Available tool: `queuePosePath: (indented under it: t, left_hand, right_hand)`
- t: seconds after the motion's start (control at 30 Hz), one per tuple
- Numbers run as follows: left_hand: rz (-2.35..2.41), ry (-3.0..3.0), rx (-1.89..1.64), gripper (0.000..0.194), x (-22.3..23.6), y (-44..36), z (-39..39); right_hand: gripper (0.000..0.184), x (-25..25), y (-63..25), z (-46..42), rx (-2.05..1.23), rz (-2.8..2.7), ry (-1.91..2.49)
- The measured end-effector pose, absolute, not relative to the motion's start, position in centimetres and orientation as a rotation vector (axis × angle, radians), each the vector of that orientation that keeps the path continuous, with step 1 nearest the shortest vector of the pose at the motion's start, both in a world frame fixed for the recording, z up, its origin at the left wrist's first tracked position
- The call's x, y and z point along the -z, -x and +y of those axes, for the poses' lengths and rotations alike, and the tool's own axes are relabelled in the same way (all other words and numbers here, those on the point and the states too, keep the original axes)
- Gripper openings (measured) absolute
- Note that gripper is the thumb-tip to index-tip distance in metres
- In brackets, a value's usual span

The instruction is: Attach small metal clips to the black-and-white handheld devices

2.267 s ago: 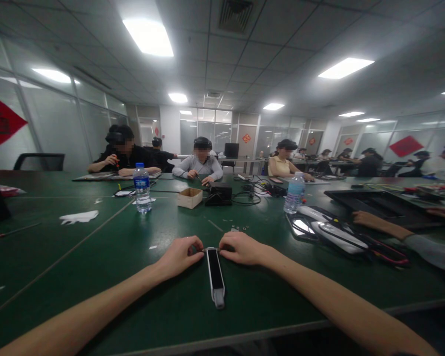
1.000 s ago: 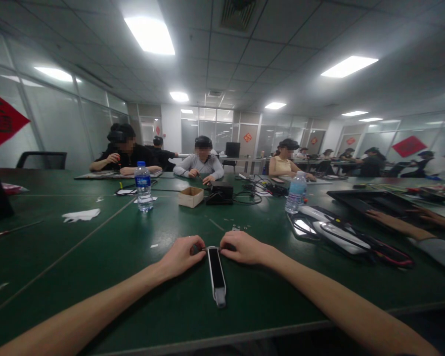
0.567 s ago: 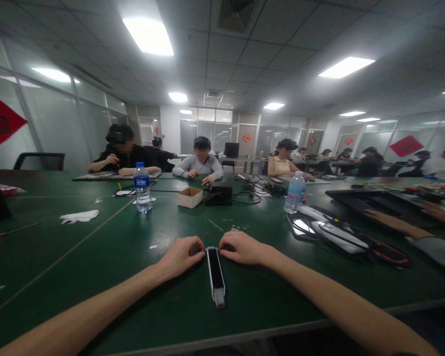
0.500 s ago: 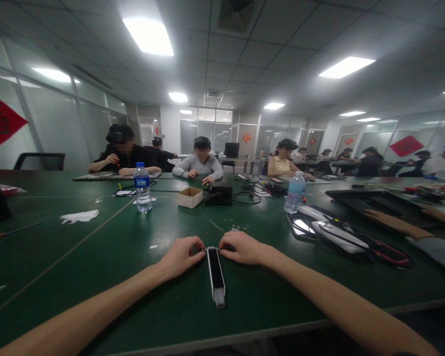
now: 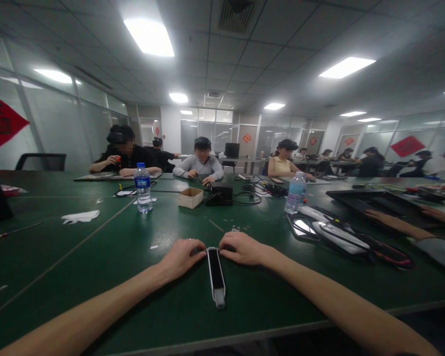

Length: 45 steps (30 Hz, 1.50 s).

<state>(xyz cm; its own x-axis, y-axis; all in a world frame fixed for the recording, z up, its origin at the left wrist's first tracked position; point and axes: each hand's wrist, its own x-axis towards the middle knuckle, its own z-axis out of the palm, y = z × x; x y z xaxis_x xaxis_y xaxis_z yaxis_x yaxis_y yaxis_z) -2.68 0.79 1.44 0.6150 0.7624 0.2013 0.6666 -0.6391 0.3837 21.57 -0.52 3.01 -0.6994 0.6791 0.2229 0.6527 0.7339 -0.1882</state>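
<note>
A long, narrow device (image 5: 216,272) with a black face, a pale frame and a grey near end lies on the green table, pointing toward me. At its far left corner, my left hand (image 5: 183,256) is closed, thumb and bent fingers pinched together against the edge. My right hand (image 5: 241,247) is closed in the same way at the far right corner, knuckles up. Both sets of fingertips touch or nearly touch the frame; any small part between them is hidden. Several tiny metal pieces (image 5: 241,227) lie just beyond the right hand.
Water bottles (image 5: 143,190) (image 5: 295,193) stand left and right, with an open small box (image 5: 190,198) and a black box (image 5: 219,194) between. White handheld devices with cables (image 5: 341,237) lie right. A co-worker's hands rest on a black tray (image 5: 356,200). Crumpled tissue (image 5: 80,216) lies left.
My hands and the device stay almost in the same place, with only a slight shift of the left fingers. Across the table, the left co-worker's hand has lifted a red object slightly.
</note>
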Motion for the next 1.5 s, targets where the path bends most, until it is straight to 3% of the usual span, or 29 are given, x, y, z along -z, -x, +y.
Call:
queuePosePath:
  t: [0.23,0.47,1.5]
  left_hand:
    - [1.185,-2.617,-0.499,0.026,-1.3,2.4,0.6]
    - [1.17,-2.62,-0.486,0.029,-1.2,2.6,0.4]
    - [1.149,-2.608,-0.488,0.029,-1.3,3.0,0.2]
  right_hand:
    - [0.022,-3.5,-22.1,-0.4,-0.062,-2.676,1.058]
    - [0.025,-3.4,-25.1,1.9,0.165,-2.47,1.399]
    - [0.022,-1.8,-28.0,4.4,0.203,-2.468,1.671]
